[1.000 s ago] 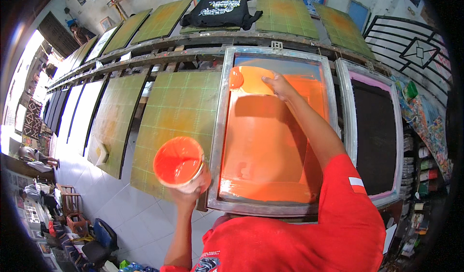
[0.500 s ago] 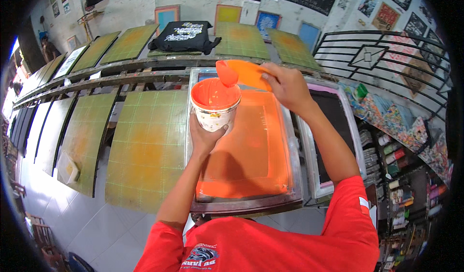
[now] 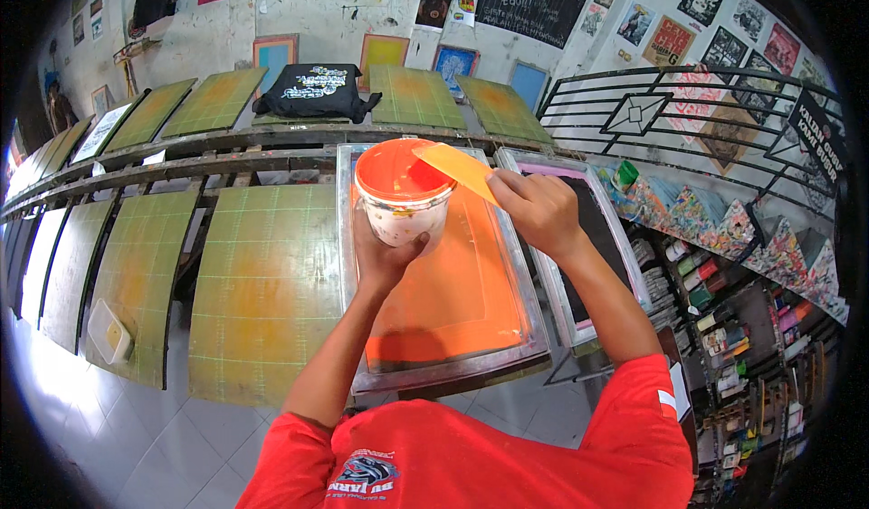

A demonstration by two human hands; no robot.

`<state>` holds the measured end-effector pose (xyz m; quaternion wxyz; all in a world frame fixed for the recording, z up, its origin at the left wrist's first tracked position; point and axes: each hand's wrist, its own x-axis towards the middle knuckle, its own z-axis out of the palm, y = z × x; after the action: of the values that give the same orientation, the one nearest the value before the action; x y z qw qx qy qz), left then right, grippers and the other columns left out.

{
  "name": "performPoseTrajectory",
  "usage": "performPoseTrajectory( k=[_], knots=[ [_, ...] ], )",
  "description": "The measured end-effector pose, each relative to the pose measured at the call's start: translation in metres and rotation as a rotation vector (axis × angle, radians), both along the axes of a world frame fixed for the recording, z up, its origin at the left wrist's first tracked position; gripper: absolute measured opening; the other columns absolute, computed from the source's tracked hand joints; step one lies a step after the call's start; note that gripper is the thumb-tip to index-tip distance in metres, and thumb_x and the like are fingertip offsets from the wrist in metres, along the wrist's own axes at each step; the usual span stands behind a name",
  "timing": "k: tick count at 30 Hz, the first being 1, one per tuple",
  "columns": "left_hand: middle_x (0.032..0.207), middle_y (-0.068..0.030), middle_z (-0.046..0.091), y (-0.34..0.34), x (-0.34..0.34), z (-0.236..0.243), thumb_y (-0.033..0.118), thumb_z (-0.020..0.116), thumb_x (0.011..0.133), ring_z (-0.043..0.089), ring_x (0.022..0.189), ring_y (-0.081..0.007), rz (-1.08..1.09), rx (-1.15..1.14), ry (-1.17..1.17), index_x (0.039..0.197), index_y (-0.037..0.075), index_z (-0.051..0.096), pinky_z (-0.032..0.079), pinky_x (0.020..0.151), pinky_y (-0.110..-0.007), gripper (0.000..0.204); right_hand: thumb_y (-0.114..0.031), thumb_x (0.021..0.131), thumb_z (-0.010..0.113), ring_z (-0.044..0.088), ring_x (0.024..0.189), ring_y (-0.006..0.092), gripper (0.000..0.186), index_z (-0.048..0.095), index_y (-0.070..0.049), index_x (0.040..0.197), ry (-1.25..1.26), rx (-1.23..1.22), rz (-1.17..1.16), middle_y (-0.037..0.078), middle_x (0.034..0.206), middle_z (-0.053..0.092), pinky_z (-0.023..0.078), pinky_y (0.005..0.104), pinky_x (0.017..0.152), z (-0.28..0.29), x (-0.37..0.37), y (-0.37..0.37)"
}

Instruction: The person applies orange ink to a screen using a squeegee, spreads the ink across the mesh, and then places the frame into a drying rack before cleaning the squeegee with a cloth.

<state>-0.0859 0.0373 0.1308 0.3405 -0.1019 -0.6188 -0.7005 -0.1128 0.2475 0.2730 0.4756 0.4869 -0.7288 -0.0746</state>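
My left hand (image 3: 380,256) grips a white, paint-stained tub (image 3: 407,219) of orange ink from beneath and the left side. My right hand (image 3: 539,210) holds a flat orange scraper (image 3: 462,170), whose far end rests at the right side of the tub's rim, over the opening. Below both hands lies an aluminium-framed screen (image 3: 453,310) coated with orange ink. Beside it on the right is a second framed screen (image 3: 570,265) with a dark mesh and pink edging.
Green platens (image 3: 253,310) line both sides of wooden rails, one carrying a plastic container (image 3: 110,328). A black T-shirt (image 3: 308,97) lies on a rear platen. A black railing (image 3: 634,115) and ink shelves (image 3: 733,346) stand right. A person (image 3: 60,102) is at far left.
The tub has moved up from low left to over the screen's upper part. The ink-laden scraper has come from above the screen to the tub's rim. The view has swung toward the right.
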Motion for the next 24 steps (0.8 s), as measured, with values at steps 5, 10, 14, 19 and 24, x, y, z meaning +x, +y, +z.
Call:
performPoseTrajectory(
  k=[5,10,14,19,24],
  knots=[
    [0.113,-0.0139,0.049,-0.014,0.010,0.001,0.019,0.078,0.060,0.052,0.104,-0.0233,-0.009,-0.027,0.084,0.119,0.000,0.034,0.044,0.088,-0.035,0.076,-0.012,0.071,0.056,0.055,0.056,0.0150,0.026,0.059,-0.011,0.096,0.037,0.009,0.030,0.001,0.091,0.064,0.042,0.0277,0.047,0.009,0.010,-0.001],
    [0.114,-0.0142,0.048,-0.020,0.024,0.010,0.026,0.081,0.061,0.051,0.106,-0.0236,-0.036,-0.034,0.126,0.120,0.000,0.033,0.044,0.089,-0.035,0.080,-0.012,0.070,0.056,0.056,0.056,0.0160,0.025,0.060,-0.011,0.095,0.025,0.016,0.022,0.003,0.091,0.065,0.043,0.0275,0.048,0.013,0.013,0.004],
    [0.117,-0.0142,0.046,-0.023,0.026,0.009,0.029,0.081,0.061,0.050,0.107,-0.0233,-0.038,-0.068,0.161,0.121,0.000,0.032,0.044,0.089,-0.035,0.083,-0.012,0.070,0.056,0.056,0.057,0.0164,0.025,0.060,-0.010,0.095,0.040,0.025,-0.009,0.002,0.090,0.065,0.044,0.0277,0.048,0.015,0.016,0.008],
    [0.118,-0.0133,0.046,-0.017,0.033,0.015,0.031,0.081,0.061,0.049,0.109,-0.0229,-0.082,-0.024,0.178,0.123,0.000,0.032,0.042,0.091,-0.035,0.085,-0.010,0.069,0.056,0.057,0.057,0.0166,0.026,0.059,-0.010,0.095,0.029,0.035,-0.054,0.002,0.088,0.064,0.044,0.0285,0.049,0.012,0.013,0.017],
    [0.117,-0.0121,0.046,-0.010,0.030,0.007,0.024,0.081,0.061,0.048,0.109,-0.0227,-0.046,-0.075,0.154,0.122,0.001,0.032,0.041,0.091,-0.035,0.082,-0.007,0.073,0.055,0.060,0.061,0.0242,0.024,0.059,-0.009,0.096,-0.168,-0.194,-0.160,0.007,0.081,0.064,0.046,0.0346,0.052,-0.015,0.001,0.035]
  ],
)
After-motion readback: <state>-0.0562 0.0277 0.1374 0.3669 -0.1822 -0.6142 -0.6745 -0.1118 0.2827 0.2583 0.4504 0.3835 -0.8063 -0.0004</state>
